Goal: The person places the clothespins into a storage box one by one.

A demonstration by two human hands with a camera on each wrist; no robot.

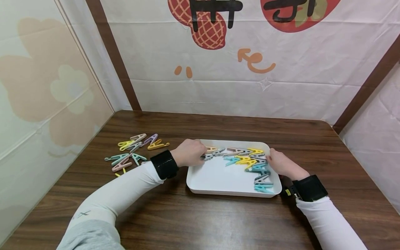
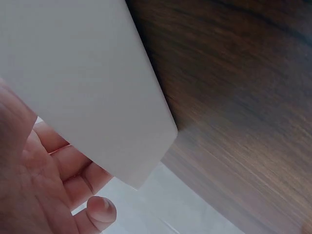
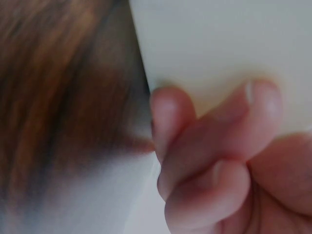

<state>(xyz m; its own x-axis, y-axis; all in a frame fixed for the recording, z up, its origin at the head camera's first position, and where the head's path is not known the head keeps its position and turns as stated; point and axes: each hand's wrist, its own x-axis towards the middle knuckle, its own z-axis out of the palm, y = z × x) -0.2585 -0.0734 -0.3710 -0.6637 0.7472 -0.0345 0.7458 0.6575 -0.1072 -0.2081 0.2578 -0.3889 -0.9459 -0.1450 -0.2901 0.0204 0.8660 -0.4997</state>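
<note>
My left hand (image 1: pixel 191 152) reaches over the left rim of a white tray (image 1: pixel 215 180), its fingers curled down beside a grey clothespin (image 1: pixel 207 157), which it seems to pinch. In the left wrist view, the tray's outer wall (image 2: pixel 97 97) hides those fingertips. At the opposite side, my right hand (image 1: pixel 284 165) grips the tray's right rim. Its curled fingers (image 3: pixel 219 131) press the outside wall in the right wrist view. Inside the tray, yellow clothespins (image 1: pixel 245 160), blue clothespins (image 1: pixel 258 168) and greyish ones form a line along the back and right sides.
Several loose clothespins, among them a purple one (image 1: pixel 150 139), an orange-yellow one (image 1: pixel 157 144) and a pink one (image 1: pixel 122 166), lie left of the tray on the brown wooden table (image 1: pixel 218 222). Printed white cloth (image 1: pixel 150 52) hangs behind the table.
</note>
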